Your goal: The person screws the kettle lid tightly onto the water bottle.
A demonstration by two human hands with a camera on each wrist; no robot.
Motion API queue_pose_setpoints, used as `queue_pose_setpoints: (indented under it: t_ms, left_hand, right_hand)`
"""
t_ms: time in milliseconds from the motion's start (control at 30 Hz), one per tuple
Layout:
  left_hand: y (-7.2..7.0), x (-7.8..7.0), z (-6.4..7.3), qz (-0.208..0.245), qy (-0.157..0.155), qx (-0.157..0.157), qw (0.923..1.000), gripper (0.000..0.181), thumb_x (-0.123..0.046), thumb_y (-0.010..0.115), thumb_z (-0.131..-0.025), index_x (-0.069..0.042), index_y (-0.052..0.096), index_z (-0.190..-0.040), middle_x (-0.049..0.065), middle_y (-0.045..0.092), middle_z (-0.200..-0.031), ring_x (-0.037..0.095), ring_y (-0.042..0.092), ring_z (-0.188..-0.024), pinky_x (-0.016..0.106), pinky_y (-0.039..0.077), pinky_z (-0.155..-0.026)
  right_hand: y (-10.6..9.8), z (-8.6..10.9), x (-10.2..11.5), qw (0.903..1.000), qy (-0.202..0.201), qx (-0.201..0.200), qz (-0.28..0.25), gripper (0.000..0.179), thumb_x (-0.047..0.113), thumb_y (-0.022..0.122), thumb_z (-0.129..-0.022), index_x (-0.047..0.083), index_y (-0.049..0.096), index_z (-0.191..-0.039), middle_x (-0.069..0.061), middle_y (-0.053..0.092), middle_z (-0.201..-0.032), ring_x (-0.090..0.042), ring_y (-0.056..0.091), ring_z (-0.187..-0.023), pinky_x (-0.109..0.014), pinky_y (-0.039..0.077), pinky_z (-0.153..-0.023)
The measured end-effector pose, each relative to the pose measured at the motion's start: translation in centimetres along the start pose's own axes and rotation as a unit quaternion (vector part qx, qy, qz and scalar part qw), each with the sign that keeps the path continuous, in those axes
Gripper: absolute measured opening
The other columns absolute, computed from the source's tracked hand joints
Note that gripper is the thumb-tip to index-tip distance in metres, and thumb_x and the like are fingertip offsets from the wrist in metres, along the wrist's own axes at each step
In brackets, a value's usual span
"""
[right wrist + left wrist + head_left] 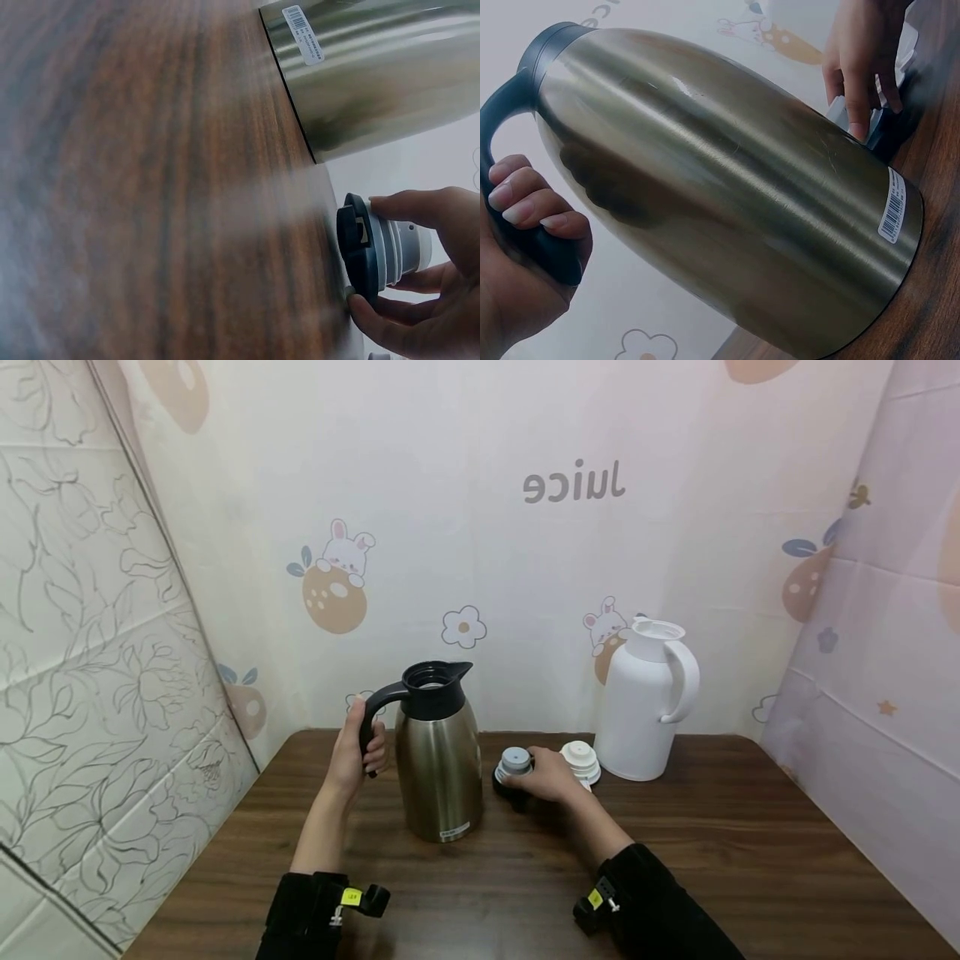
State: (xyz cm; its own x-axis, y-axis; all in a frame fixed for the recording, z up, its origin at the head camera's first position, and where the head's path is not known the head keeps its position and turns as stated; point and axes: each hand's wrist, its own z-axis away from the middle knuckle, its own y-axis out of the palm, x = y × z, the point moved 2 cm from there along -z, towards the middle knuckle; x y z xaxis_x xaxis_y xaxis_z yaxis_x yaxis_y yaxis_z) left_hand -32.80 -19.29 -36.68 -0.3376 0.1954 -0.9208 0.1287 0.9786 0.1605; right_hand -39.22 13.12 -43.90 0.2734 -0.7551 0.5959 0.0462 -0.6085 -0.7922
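Note:
A gold-toned steel thermos jug (439, 768) with a black collar and spout stands upright on the wooden table, its mouth uncovered. My left hand (360, 747) grips its black handle, fingers wrapped round it in the left wrist view. To the right of the jug, my right hand (551, 775) pinches a grey-and-black thermos lid (375, 244) between thumb and fingers. The lid's black top faces down toward the table and its grey stopper (516, 760) points up. Whether the lid touches the table I cannot tell.
A white thermos jug (637, 710) with its mouth uncovered stands at the back right. Beside it lies a white lid (580, 755), partly behind my right hand. A printed curtain (465, 527) hangs behind the brown wooden table (480, 902).

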Motion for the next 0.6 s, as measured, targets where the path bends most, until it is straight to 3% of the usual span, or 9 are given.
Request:
queue_pose_setpoints:
  t_ms: [600]
  left_hand:
    - [-0.07, 0.10, -0.12, 0.000, 0.004, 0.013, 0.9999, 0.069, -0.062, 0.029, -0.111, -0.008, 0.030, -0.068, -0.011, 0.032, -0.053, 0.008, 0.028, -0.043, 0.025, 0.023, -0.046]
  right_hand:
    - [-0.61, -0.28, 0.07, 0.9980, 0.008, -0.019, -0.059, 0.066, 0.041, 0.084, -0.084, -0.007, 0.068, -0.127, -0.015, 0.073, -0.112, -0.026, 0.068, -0.101, -0.045, 0.056, -0.090]
